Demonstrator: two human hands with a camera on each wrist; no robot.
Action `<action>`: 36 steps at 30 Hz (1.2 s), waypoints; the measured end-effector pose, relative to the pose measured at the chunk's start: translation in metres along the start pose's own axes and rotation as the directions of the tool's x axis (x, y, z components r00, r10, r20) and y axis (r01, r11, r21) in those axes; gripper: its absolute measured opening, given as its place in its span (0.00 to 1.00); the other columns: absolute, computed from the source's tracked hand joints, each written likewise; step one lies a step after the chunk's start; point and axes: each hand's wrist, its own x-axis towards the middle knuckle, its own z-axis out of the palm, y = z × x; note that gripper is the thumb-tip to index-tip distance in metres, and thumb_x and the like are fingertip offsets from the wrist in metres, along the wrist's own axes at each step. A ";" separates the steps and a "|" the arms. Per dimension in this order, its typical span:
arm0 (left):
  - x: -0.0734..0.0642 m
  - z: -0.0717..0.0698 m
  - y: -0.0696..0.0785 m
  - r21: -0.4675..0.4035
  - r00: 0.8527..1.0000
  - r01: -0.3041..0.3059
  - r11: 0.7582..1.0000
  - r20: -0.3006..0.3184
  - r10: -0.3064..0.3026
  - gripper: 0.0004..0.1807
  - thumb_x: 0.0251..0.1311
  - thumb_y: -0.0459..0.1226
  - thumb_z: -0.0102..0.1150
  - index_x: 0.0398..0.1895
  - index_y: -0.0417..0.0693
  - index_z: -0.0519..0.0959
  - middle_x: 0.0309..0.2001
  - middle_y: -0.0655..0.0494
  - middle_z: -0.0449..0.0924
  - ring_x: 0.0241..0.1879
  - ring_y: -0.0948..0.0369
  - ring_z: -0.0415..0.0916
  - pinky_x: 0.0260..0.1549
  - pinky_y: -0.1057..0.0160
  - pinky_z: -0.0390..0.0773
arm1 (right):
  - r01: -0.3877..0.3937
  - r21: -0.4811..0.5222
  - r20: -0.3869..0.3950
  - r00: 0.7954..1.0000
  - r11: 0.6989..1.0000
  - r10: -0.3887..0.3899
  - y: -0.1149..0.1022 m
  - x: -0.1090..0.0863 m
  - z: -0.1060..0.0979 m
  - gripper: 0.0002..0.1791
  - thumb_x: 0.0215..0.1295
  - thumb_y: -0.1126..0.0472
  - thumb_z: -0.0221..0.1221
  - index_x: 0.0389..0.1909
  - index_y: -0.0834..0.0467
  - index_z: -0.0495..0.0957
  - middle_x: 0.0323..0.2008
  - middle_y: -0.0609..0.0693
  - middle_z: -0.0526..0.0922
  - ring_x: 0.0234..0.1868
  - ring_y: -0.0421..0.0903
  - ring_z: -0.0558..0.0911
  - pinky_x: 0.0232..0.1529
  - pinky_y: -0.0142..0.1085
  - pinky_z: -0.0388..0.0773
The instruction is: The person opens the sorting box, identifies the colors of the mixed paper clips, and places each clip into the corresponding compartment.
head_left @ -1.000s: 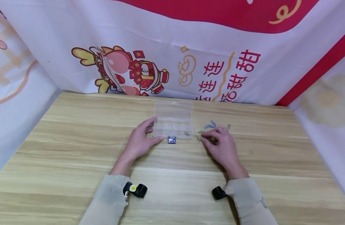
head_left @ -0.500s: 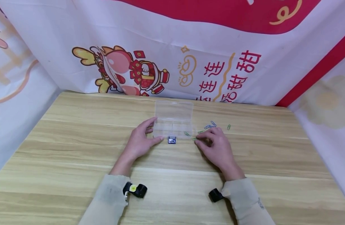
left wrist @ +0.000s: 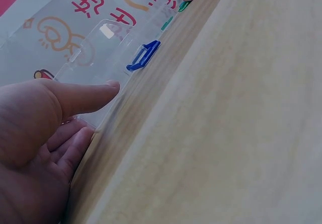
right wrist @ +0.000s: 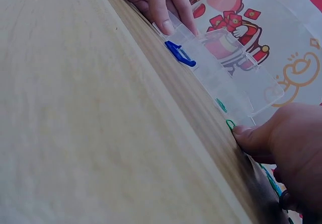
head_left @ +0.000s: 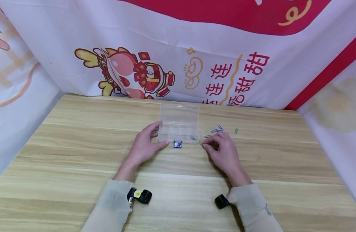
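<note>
A clear plastic compartment box (head_left: 168, 129) stands on the table with its lid (head_left: 179, 114) raised at the back. My left hand (head_left: 146, 146) holds the box's left end, thumb at the front edge and fingers along the side. A blue latch (head_left: 177, 144) sticks out at the front. Inside the right front compartment lies a green paper clip (head_left: 192, 138). Just off the box's right front corner, my right hand (head_left: 224, 151) pinches another green paper clip (right wrist: 230, 124) between thumb and finger. The other right fingers are partly hidden in the right wrist view.
Right of the box lie a green paper clip (head_left: 207, 136), several blue paper clips (head_left: 220, 128) and, farther right, a single green one (head_left: 236, 130). A printed cloth (head_left: 108, 19) hangs behind the wooden table (head_left: 178, 199), with cloth at both sides too.
My right hand has moved left with the green paper clip, from beside the loose clips to the box's right front corner. The left hand and box have stayed put.
</note>
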 end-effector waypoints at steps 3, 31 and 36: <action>0.000 0.000 0.000 0.005 1.000 -0.004 1.000 0.000 0.004 0.46 0.64 0.38 0.77 0.84 0.59 0.65 0.78 0.48 0.71 0.74 0.45 0.74 0.75 0.46 0.76 | -0.012 0.007 0.013 1.000 1.000 0.012 0.000 0.000 0.000 0.02 0.70 0.62 0.71 0.39 0.56 0.88 0.41 0.49 0.85 0.44 0.47 0.75 0.46 0.40 0.73; 0.000 0.001 -0.001 0.000 1.000 -0.015 1.000 -0.004 0.015 0.47 0.64 0.38 0.77 0.84 0.59 0.65 0.78 0.47 0.71 0.73 0.44 0.75 0.75 0.45 0.76 | -0.242 0.326 -0.031 0.963 0.914 0.266 -0.019 0.016 0.002 0.04 0.77 0.61 0.64 0.47 0.55 0.85 0.43 0.52 0.87 0.45 0.46 0.79 0.44 0.30 0.78; -0.001 0.000 -0.001 0.002 1.000 -0.020 1.000 -0.006 0.020 0.46 0.64 0.37 0.77 0.84 0.58 0.65 0.78 0.46 0.72 0.73 0.44 0.75 0.75 0.45 0.77 | -0.243 0.320 -0.023 0.964 0.916 0.263 -0.023 0.016 0.007 0.04 0.76 0.61 0.65 0.46 0.55 0.85 0.44 0.51 0.87 0.45 0.46 0.80 0.44 0.31 0.78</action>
